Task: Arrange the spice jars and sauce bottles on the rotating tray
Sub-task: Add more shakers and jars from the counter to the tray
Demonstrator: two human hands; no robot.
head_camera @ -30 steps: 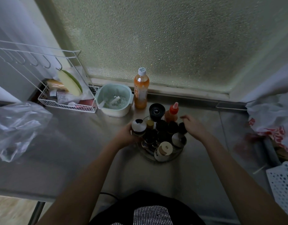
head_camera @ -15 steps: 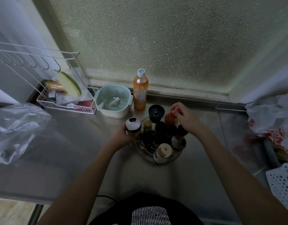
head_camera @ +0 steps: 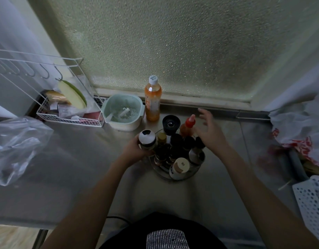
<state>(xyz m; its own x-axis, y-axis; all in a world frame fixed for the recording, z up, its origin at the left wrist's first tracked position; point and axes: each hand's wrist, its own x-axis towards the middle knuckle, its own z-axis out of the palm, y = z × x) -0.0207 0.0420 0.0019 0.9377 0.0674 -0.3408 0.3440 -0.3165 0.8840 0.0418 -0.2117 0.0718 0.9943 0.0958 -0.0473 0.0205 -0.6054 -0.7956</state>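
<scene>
Down at six o'clock on the rotating tray (head_camera: 160,172), a white-bodied jar with a tan cap (head_camera: 179,168) leans toward the camera, and just beside it at four o'clock stands a steel-topped shaker (head_camera: 196,156). Up through the middle of the tray, a tight cluster of dark-capped spice jars (head_camera: 175,142) is packed cap to cap, with a gold-lidded jar (head_camera: 162,138) on the nine o'clock side. Over at nine o'clock the left hand (head_camera: 135,150) is wrapped around a silver-lidded jar (head_camera: 147,140), fingers curled about its body, holding it right against the tray's edge. At two o'clock the right hand (head_camera: 209,132) is spread wide, fingers splayed and gripping nothing, hovering just beside the red-capped sauce bottle (head_camera: 187,127). That bottle stands upright at one o'clock, and the black grinder (head_camera: 171,124) sits next to it at twelve. Farther out on the steel tabletop (head_camera: 83,159), an orange drink bottle (head_camera: 153,101) stands upright by the frosted window (head_camera: 173,42), a pale green colander bowl (head_camera: 123,112) just to its left, then a white wire rack (head_camera: 69,119) at ten o'clock. Clear plastic bag (head_camera: 15,144) lies off at nine.
</scene>
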